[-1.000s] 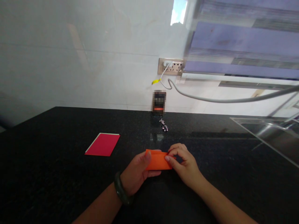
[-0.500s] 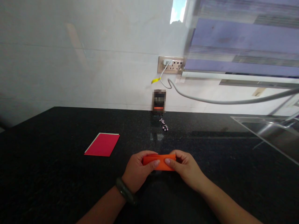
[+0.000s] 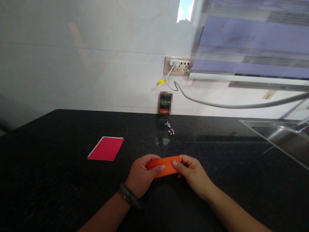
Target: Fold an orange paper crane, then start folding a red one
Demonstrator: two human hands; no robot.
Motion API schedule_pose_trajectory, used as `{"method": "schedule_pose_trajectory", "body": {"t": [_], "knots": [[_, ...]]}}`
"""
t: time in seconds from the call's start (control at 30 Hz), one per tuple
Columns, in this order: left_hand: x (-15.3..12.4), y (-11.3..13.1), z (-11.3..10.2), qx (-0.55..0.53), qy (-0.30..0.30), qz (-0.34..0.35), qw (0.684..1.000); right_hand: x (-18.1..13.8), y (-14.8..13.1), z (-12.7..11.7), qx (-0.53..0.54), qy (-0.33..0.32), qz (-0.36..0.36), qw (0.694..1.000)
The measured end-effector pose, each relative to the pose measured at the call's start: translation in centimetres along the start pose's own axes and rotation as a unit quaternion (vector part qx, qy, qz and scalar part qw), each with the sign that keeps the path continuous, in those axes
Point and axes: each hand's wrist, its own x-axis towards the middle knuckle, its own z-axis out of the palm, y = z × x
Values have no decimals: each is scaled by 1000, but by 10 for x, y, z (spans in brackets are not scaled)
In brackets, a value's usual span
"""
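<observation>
Between my two hands is a folded strip of orange paper (image 3: 167, 165), tilted so its right end is slightly higher. My left hand (image 3: 145, 170), with a dark bangle on the wrist, pinches the left end, thumb on the near face. My right hand (image 3: 191, 170) grips the right end with its thumb on the near face too. The fingers behind the paper are mostly hidden. To the left, a stack of red paper sheets (image 3: 106, 149) with a pale edge showing lies flat on the black countertop (image 3: 72, 187).
A phone-like device (image 3: 165, 104), blurred out, leans on the tiled wall with a beaded strap (image 3: 170, 129) before it. A white cable (image 3: 217, 105) runs from the wall socket (image 3: 178, 66) to the right. A metal sink (image 3: 287, 137) sits at the right.
The orange paper has tipped from nearly level to a slant, its right end raised. My hands keep hold of both ends and have barely shifted.
</observation>
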Motion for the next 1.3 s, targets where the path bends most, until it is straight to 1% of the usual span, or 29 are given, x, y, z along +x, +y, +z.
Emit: {"method": "schedule_pose_trajectory", "body": {"t": [0.1, 0.23, 0.6, 0.73, 0.9, 1.07, 1.3], "knots": [[0, -2, 0, -3, -10, 10, 1000, 0, 1, 0, 17, -4, -4, 1000], [1, -1, 1, 30, -12, 15, 999, -1, -1, 2, 30, -12, 1, 999], [1, 1, -1, 51, -7, -25, 998, 0, 2, 2, 16, -12, 9, 1000], [2, 0, 0, 56, -16, -50, 997, 2, 2, 2, 15, 14, 21, 1000], [3, -2, 0, 54, -32, -52, 997, 4, 4, 0, 9, 45, 18, 999], [5, -5, 1, 38, -37, -46, 998, 6, 6, -1, 12, 57, 15, 998], [5, -6, 1, 36, -39, -55, 997, 5, 6, -1, 13, 63, 10, 998]]}}
